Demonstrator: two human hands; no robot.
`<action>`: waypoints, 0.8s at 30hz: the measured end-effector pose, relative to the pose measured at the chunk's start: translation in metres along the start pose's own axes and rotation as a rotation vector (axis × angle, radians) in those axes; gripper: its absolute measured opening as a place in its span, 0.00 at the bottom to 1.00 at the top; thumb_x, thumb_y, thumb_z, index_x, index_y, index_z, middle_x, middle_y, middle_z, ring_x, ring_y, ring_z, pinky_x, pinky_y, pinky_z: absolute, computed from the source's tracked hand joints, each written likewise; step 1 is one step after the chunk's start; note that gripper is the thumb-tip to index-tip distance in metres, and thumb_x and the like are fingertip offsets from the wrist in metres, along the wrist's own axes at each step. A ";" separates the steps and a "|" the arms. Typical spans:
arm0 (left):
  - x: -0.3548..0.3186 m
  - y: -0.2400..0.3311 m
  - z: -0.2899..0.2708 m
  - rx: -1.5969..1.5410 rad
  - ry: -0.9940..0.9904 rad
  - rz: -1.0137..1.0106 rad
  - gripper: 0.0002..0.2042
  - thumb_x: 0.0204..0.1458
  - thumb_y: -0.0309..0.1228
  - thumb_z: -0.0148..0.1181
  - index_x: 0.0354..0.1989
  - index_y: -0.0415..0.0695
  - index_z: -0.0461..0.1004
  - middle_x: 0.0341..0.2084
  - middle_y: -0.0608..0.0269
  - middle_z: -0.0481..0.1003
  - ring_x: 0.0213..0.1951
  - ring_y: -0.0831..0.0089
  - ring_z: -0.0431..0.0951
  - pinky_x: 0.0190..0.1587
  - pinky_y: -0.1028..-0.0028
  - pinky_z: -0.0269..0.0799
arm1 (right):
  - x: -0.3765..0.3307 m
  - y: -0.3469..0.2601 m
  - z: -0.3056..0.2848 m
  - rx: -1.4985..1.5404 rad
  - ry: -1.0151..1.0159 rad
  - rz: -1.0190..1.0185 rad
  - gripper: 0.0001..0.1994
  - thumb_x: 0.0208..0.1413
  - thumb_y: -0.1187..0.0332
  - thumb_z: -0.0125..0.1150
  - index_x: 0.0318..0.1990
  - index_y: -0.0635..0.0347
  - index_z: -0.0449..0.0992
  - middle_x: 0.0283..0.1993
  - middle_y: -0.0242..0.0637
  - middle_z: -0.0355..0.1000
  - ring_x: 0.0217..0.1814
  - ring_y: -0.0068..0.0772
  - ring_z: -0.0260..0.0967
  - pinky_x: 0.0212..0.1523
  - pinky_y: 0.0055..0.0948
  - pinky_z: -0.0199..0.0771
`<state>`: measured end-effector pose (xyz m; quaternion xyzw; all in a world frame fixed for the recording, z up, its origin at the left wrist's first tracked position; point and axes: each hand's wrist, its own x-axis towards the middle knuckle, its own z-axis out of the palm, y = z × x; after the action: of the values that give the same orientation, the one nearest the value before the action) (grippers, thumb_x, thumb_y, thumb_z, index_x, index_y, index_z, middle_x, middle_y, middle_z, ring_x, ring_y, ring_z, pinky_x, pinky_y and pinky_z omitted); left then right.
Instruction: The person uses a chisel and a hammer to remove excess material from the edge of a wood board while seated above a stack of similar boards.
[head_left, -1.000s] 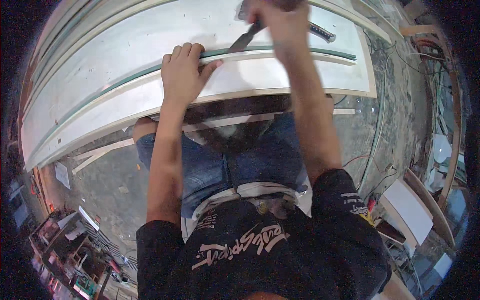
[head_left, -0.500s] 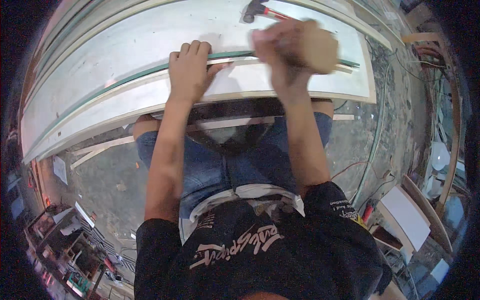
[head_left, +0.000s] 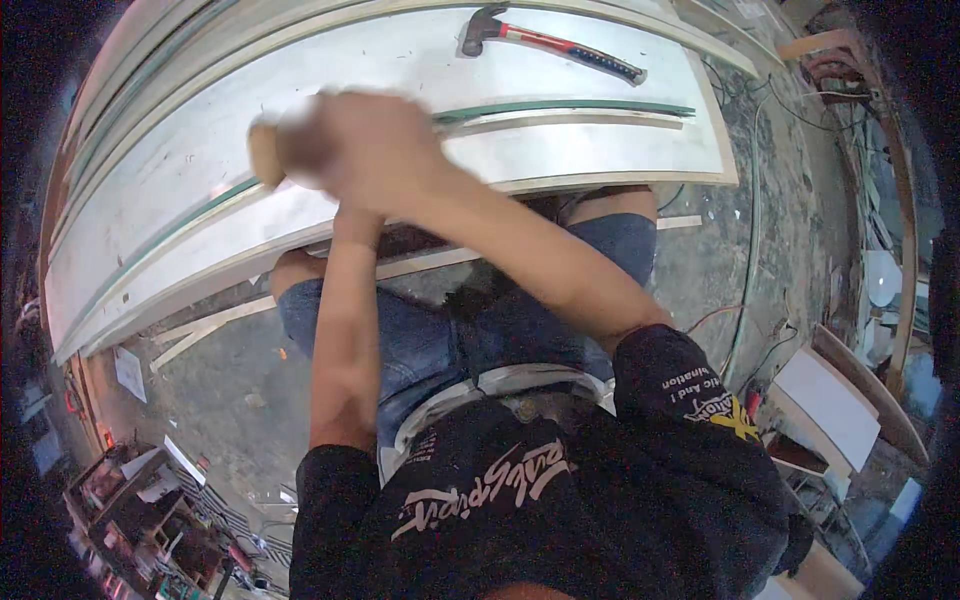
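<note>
A blurred tan, round-edged thing (head_left: 265, 155) is in my right hand (head_left: 385, 155), whose fingers are closed. Motion smears it too much to name. My right forearm crosses to the left, over my left hand. Of my left arm (head_left: 345, 300) the forearm and wrist show; the hand and its fingers are hidden behind the right one. Beneath both hands runs a long green strip (head_left: 570, 105) with a thin pale wooden strip (head_left: 590, 121) along its near side. Both lie on a white panel (head_left: 480, 165) across my knees.
A claw hammer (head_left: 560, 47) with a red and dark handle rests on the panel's far side. More long pale strips (head_left: 270, 32) run along the far edge. White boards (head_left: 830, 400) lean at the lower right. A shelf with clutter (head_left: 150, 520) stands lower left.
My right hand has swung left along the green strip with the tan thing, from the strip's right part to over my left hand. The hammer is now uncovered.
</note>
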<state>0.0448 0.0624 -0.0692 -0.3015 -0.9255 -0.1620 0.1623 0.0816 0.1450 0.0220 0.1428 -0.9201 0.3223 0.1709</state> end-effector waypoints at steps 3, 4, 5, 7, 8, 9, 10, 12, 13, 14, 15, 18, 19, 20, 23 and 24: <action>0.002 -0.002 0.003 -0.007 0.045 0.011 0.23 0.50 0.53 0.68 0.40 0.45 0.76 0.37 0.61 0.75 0.44 0.61 0.74 0.45 0.59 0.64 | -0.008 0.047 -0.059 0.773 0.564 0.288 0.10 0.56 0.61 0.66 0.33 0.56 0.73 0.29 0.34 0.69 0.31 0.34 0.68 0.35 0.36 0.70; 0.002 0.000 0.003 -0.005 0.043 -0.007 0.23 0.51 0.53 0.68 0.40 0.45 0.76 0.36 0.61 0.75 0.44 0.61 0.74 0.45 0.59 0.63 | -0.007 0.069 -0.082 1.098 0.713 0.445 0.12 0.59 0.59 0.64 0.30 0.54 0.70 0.24 0.31 0.64 0.26 0.30 0.62 0.30 0.33 0.65; 0.004 0.002 0.003 -0.016 0.062 -0.002 0.23 0.51 0.53 0.68 0.40 0.45 0.76 0.36 0.62 0.75 0.43 0.61 0.74 0.45 0.59 0.63 | -0.014 0.090 -0.099 1.340 0.859 0.470 0.15 0.62 0.57 0.61 0.27 0.53 0.68 0.19 0.28 0.59 0.21 0.26 0.56 0.25 0.31 0.60; 0.006 0.009 0.002 -0.004 -0.012 -0.027 0.24 0.52 0.54 0.67 0.43 0.46 0.76 0.39 0.61 0.76 0.44 0.59 0.75 0.46 0.59 0.65 | -0.040 0.122 -0.121 1.488 0.928 0.526 0.19 0.60 0.50 0.60 0.24 0.51 0.68 0.17 0.29 0.58 0.18 0.29 0.54 0.22 0.34 0.54; 0.008 0.013 0.003 -0.026 0.029 0.021 0.23 0.52 0.54 0.68 0.42 0.45 0.76 0.38 0.61 0.76 0.43 0.59 0.75 0.46 0.60 0.64 | -0.053 0.135 -0.125 1.571 1.020 0.565 0.20 0.61 0.50 0.58 0.22 0.51 0.68 0.16 0.30 0.57 0.16 0.31 0.51 0.22 0.35 0.51; 0.009 0.018 0.004 -0.052 0.051 0.042 0.23 0.51 0.53 0.68 0.41 0.45 0.76 0.37 0.62 0.75 0.42 0.60 0.74 0.45 0.61 0.64 | -0.067 0.146 -0.126 1.575 1.036 0.455 0.21 0.62 0.49 0.57 0.22 0.51 0.68 0.16 0.30 0.57 0.16 0.31 0.51 0.22 0.34 0.51; 0.009 0.022 0.005 -0.075 0.043 0.048 0.23 0.50 0.53 0.69 0.40 0.45 0.76 0.36 0.63 0.75 0.41 0.61 0.74 0.44 0.62 0.63 | -0.079 0.154 -0.123 1.649 1.115 0.502 0.21 0.62 0.47 0.56 0.22 0.51 0.69 0.16 0.30 0.57 0.16 0.30 0.51 0.22 0.34 0.52; 0.011 0.026 0.008 -0.080 0.030 0.014 0.23 0.50 0.53 0.69 0.40 0.45 0.76 0.36 0.63 0.75 0.41 0.61 0.74 0.44 0.61 0.63 | -0.094 0.158 -0.115 1.617 1.046 0.297 0.23 0.64 0.46 0.54 0.23 0.52 0.69 0.16 0.29 0.58 0.16 0.29 0.51 0.22 0.33 0.52; 0.012 0.026 0.009 -0.084 0.009 -0.001 0.23 0.50 0.53 0.68 0.40 0.45 0.76 0.36 0.62 0.75 0.42 0.61 0.74 0.44 0.61 0.63 | -0.095 0.156 -0.111 1.592 0.981 0.207 0.22 0.64 0.46 0.52 0.25 0.51 0.71 0.17 0.30 0.58 0.16 0.28 0.52 0.22 0.33 0.53; 0.012 0.026 0.009 -0.091 -0.022 -0.025 0.23 0.51 0.54 0.68 0.40 0.45 0.76 0.36 0.62 0.75 0.42 0.61 0.74 0.45 0.61 0.64 | -0.093 0.151 -0.114 1.568 0.842 0.142 0.19 0.65 0.49 0.54 0.27 0.51 0.72 0.18 0.32 0.61 0.17 0.27 0.57 0.24 0.37 0.61; 0.013 0.024 0.010 -0.066 -0.008 -0.004 0.23 0.51 0.54 0.67 0.40 0.45 0.76 0.36 0.62 0.76 0.42 0.61 0.74 0.45 0.61 0.64 | -0.087 0.145 -0.116 1.276 0.688 0.095 0.17 0.64 0.52 0.57 0.30 0.53 0.74 0.20 0.34 0.64 0.19 0.30 0.61 0.27 0.41 0.67; 0.014 0.021 0.013 -0.060 0.015 0.026 0.23 0.53 0.55 0.65 0.39 0.45 0.76 0.36 0.62 0.76 0.42 0.60 0.74 0.45 0.60 0.64 | -0.060 0.122 -0.150 0.460 0.599 0.010 0.13 0.61 0.57 0.63 0.38 0.57 0.75 0.24 0.36 0.69 0.25 0.36 0.69 0.33 0.41 0.74; 0.013 0.021 0.013 -0.072 0.043 0.029 0.23 0.54 0.56 0.64 0.39 0.45 0.76 0.36 0.61 0.76 0.42 0.60 0.74 0.45 0.60 0.64 | -0.048 0.114 -0.169 0.188 0.591 -0.033 0.13 0.60 0.58 0.65 0.41 0.58 0.75 0.25 0.35 0.70 0.27 0.37 0.70 0.35 0.39 0.75; 0.013 0.021 0.013 -0.089 0.063 0.041 0.24 0.55 0.56 0.63 0.39 0.45 0.76 0.35 0.61 0.76 0.42 0.60 0.74 0.45 0.60 0.64 | -0.041 0.106 -0.183 -0.082 0.580 -0.062 0.14 0.58 0.59 0.67 0.43 0.59 0.75 0.27 0.35 0.72 0.29 0.38 0.72 0.36 0.38 0.75; 0.011 0.023 0.012 -0.074 0.025 0.021 0.23 0.58 0.56 0.60 0.38 0.44 0.76 0.33 0.60 0.75 0.41 0.59 0.74 0.45 0.60 0.64 | -0.030 0.097 -0.204 1.132 0.441 0.085 0.10 0.61 0.63 0.61 0.31 0.53 0.67 0.20 0.28 0.60 0.20 0.28 0.57 0.24 0.32 0.62; 0.012 0.023 0.013 -0.082 0.060 0.022 0.24 0.59 0.56 0.59 0.38 0.44 0.76 0.33 0.59 0.75 0.40 0.59 0.75 0.44 0.60 0.64 | -0.034 0.098 -0.200 0.948 0.717 0.209 0.13 0.63 0.64 0.56 0.26 0.51 0.65 0.19 0.26 0.54 0.18 0.24 0.48 0.21 0.30 0.52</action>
<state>0.0467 0.0915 -0.0711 -0.3132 -0.9093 -0.2072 0.1795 0.1205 0.3524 0.1017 -0.0056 -0.5702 0.7405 0.3557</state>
